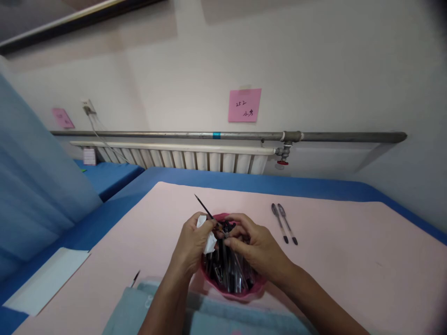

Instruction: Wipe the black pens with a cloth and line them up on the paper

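My left hand (190, 244) is closed round a crumpled white tissue (210, 244) and a dark pen refill (203, 204), whose thin tip points up and to the left. Fingers of my right hand (261, 247) pinch together at the refill's lower end, on a small part I cannot make out. Both hands are above a pink basket (240, 297) full of dark and clear pen parts (239, 277). Off to the right, two clear pens with dark ends (280, 223) lie side by side on the pink sheet (342, 251).
A blue-green towel (213, 311) lies in front of the basket. Beside its left corner is a thin dark-tipped refill (135, 278). White paper (49, 279) lies at the left edge. Behind the blue table are a radiator (195, 160) and a pipe (167, 135).
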Motion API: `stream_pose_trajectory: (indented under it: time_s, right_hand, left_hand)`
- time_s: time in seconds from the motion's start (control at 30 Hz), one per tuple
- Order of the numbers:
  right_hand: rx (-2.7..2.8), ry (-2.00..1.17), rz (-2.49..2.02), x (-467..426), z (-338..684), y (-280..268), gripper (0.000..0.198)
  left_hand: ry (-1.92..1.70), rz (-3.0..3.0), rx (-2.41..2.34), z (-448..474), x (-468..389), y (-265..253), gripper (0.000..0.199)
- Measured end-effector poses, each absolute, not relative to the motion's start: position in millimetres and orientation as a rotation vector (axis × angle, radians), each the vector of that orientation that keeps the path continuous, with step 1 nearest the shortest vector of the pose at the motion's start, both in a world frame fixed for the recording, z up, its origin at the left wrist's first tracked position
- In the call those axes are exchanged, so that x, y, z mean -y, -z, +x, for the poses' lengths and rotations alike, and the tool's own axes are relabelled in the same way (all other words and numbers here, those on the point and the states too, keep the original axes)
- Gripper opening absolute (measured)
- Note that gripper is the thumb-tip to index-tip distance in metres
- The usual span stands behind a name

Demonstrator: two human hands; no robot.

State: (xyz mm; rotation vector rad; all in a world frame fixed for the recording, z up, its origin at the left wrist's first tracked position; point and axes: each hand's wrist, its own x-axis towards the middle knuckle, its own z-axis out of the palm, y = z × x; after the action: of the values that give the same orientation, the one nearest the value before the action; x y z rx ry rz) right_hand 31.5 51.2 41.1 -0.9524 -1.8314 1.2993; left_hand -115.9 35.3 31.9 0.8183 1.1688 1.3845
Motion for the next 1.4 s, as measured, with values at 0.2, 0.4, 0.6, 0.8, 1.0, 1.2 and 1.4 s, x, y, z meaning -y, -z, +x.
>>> stream_pose_trajectory:
  time_s: [0.2, 0.4, 0.6, 0.8, 1.0, 1.2, 1.4]
  right_hand:
    - [1.934, -1.212, -0.956, -51.2, 30.8, -40.3, 0.039]
    - [1.942, -1.191, -0.954, -51.4, 30.7, -39.6, 0.039]
    - [1.976, -1.197, -0.964, -49.9, 31.7, -40.0, 0.038]
    - [2.039, -1.143, -0.927, -49.7, 32.2, -39.4, 0.038]
    - [2.122, -1.092, -0.936, -51.0, 32.7, -35.2, 0.045]
    - [2.124, -1.083, -0.940, -51.1, 32.6, -34.9, 0.044]
    - [2.125, -1.073, -0.948, -51.1, 32.7, -34.8, 0.042]
  left_hand:
    - [-1.390, 0.828, -1.204, -117.3, -35.9, -34.1, 0.012]
    - [-1.416, 0.797, -1.182, -118.8, -34.6, -34.2, 0.013]
    - [-1.389, 0.839, -1.188, -118.4, -32.8, -35.1, 0.012]
    - [-1.352, 0.903, -1.239, -117.7, -31.6, -34.6, 0.009]
    - [-1.368, 0.894, -1.246, -118.2, -30.5, -36.0, 0.008]
    - [-1.367, 0.904, -1.241, -119.8, -30.4, -36.8, 0.010]
    - [-1.343, 0.893, -1.241, -119.4, -30.6, -37.1, 0.010]
